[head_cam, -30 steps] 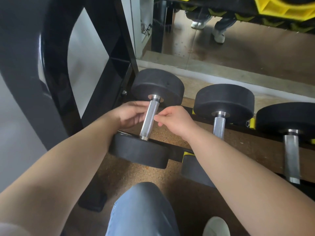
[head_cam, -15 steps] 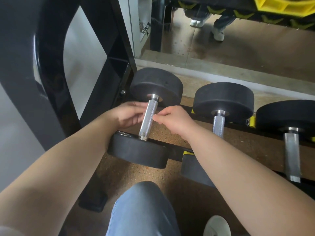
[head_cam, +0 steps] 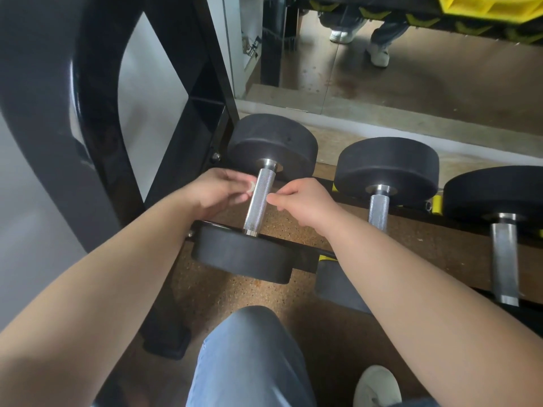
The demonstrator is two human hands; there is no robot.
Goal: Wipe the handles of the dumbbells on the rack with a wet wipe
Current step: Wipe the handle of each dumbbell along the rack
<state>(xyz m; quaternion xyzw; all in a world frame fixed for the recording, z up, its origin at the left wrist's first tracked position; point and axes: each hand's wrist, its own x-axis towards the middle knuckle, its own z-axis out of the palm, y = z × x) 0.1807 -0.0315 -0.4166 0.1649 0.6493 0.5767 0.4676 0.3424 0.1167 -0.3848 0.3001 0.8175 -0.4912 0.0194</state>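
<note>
Dumbbells sit on the rack (head_cam: 411, 212), and the leftmost one's handle (head_cam: 260, 198) lies bare between the two hands. It looks heavy and stiff — knurled steel, grippy rather than slick — so it can stay put while only the handle gets rubbed. A wipe, soft and light, would be best wrapped round the middle. Left hand (head_cam: 217, 192) touches the handle's left side, fingers pressed together, perhaps pinching something small and pale — I cannot tell what. Right hand (head_cam: 305, 198) is just beside the right side, fingers curled in.

No readable text, label or number shows anywhere.
</note>
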